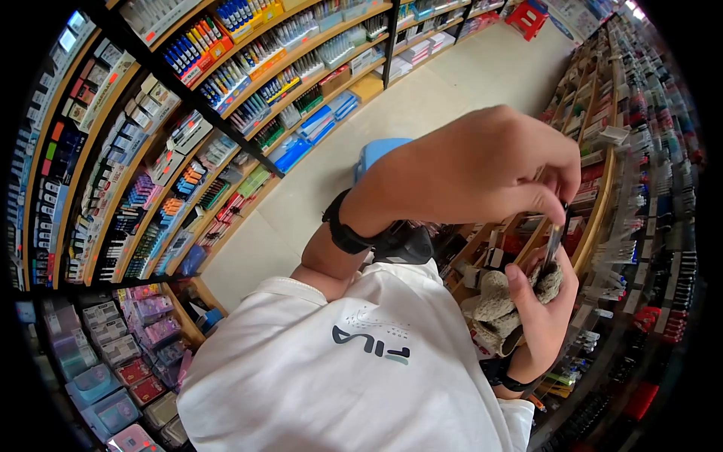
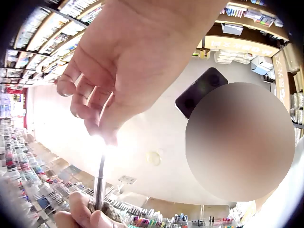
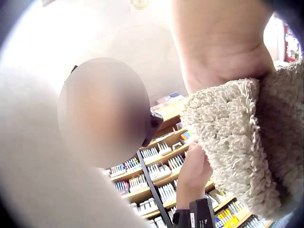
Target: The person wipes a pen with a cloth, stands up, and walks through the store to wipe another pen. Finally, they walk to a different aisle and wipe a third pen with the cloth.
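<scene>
Raised in the head view, my left hand (image 1: 482, 162) (image 2: 118, 61) pinches the top end of a slim pen-like item (image 1: 554, 242) (image 2: 99, 185) between thumb and fingers. Its lower end stands in the opening of a fluffy beige pouch (image 1: 493, 305) (image 3: 228, 142). My right hand (image 1: 544, 313) (image 2: 83, 213) grips the pouch from below, thumb along its side. Glare covers the pinched end in the left wrist view. The pouch hides the right fingers in the right wrist view, where the left hand (image 3: 192, 171) shows behind it.
Shelves of pens and stationery (image 1: 263, 56) line the left. Another long shelf of pens (image 1: 610, 173) runs close beside the hands on the right. On the aisle floor are a blue object (image 1: 384, 151) and a red stool (image 1: 526, 21). Boxed goods (image 1: 113, 339) sit at lower left.
</scene>
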The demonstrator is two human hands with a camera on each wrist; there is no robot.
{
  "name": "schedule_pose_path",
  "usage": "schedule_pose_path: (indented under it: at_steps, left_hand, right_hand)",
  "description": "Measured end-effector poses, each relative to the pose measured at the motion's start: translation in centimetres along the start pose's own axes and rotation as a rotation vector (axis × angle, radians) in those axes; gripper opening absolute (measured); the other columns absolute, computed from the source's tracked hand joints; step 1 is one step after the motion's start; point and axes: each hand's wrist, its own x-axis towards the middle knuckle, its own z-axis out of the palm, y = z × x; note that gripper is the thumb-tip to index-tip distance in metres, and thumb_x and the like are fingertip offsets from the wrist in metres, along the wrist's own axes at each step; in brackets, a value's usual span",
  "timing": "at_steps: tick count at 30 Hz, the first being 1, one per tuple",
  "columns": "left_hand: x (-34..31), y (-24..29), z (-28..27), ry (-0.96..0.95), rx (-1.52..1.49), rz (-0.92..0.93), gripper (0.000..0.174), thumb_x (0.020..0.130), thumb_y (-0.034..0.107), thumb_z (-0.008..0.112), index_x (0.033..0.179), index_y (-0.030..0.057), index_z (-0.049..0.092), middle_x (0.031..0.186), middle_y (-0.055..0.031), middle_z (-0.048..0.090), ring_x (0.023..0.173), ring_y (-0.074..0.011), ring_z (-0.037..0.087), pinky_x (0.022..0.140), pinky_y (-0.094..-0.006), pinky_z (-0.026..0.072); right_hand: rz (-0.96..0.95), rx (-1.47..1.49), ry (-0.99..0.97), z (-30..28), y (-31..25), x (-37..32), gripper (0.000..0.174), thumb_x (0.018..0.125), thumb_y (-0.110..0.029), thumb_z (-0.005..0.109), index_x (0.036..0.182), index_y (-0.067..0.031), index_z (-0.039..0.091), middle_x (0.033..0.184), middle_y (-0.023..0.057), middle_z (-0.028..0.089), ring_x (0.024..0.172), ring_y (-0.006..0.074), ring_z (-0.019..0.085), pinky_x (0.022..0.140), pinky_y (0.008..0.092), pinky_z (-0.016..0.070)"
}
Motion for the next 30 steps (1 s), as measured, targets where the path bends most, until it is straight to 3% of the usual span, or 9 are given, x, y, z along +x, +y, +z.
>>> schedule_pose_path:
  at_steps: [5, 8, 13, 16, 30]
  left_hand:
    - [-0.5, 0.6, 0.2, -0.025, -0.043, -0.093, 0.018, 0.076, 0.017, 0.073, 0.082, 0.0046, 0.062, 0.073, -0.0029, 0.06, 0.057, -0.0137, 0.055, 0.053, -0.026, 0.0431]
    - [-0.7, 0.4, 0.8, -0.099, -0.035, -0.018, 0.017, 0.076, 0.016, 0.072, 0.081, 0.0047, 0.061, 0.071, -0.0033, 0.059, 0.06, -0.0166, 0.058, 0.054, -0.0274, 0.044]
    - [-0.7, 0.9, 1.7, -0.414, -0.008, -0.093, 0.012, 0.07, 0.011, 0.066, 0.078, 0.0056, 0.06, 0.072, -0.0031, 0.06, 0.066, -0.0219, 0.06, 0.057, -0.0326, 0.0448]
    - [-0.7, 0.7, 2.5, -0.441, 0.128, -0.066, 0.01, 0.071, 0.011, 0.064, 0.079, 0.0057, 0.06, 0.073, -0.003, 0.06, 0.067, -0.0225, 0.06, 0.058, -0.0332, 0.0452]
    - [-0.6, 1.6, 3.1, -0.332, 0.148, 0.004, 0.011, 0.072, 0.013, 0.064, 0.077, 0.0048, 0.059, 0.072, -0.0056, 0.059, 0.068, -0.0252, 0.059, 0.059, -0.0357, 0.0455]
  right_hand:
    - [-0.006, -0.013, 0.018, 0.7, -0.1, -0.2, 0.021, 0.075, -0.003, 0.07, 0.084, -0.0014, 0.051, 0.069, -0.0024, 0.047, 0.064, 0.0054, 0.044, 0.058, 0.0206, 0.0373]
    - [-0.022, 0.036, 0.026, 0.7, 0.2, -0.1, 0.021, 0.075, -0.002, 0.068, 0.087, -0.0013, 0.052, 0.073, -0.0004, 0.05, 0.068, 0.0062, 0.046, 0.062, 0.0211, 0.0396]
    - [-0.128, 0.011, 0.002, 0.6, 0.8, 0.0, 0.027, 0.07, 0.0, 0.062, 0.095, 0.0016, 0.053, 0.082, 0.0033, 0.057, 0.078, 0.0089, 0.05, 0.072, 0.0223, 0.043]
    - [-0.036, 0.028, -0.008, 0.6, 0.7, -0.3, 0.031, 0.068, -0.001, 0.059, 0.098, 0.0031, 0.054, 0.083, 0.0042, 0.058, 0.079, 0.0096, 0.051, 0.073, 0.0226, 0.0432]
    - [-0.081, -0.012, 0.061, 0.2, 0.6, -0.4, 0.019, 0.068, 0.004, 0.059, 0.085, 0.0021, 0.052, 0.076, 0.0028, 0.056, 0.073, 0.0076, 0.049, 0.068, 0.0227, 0.0431]
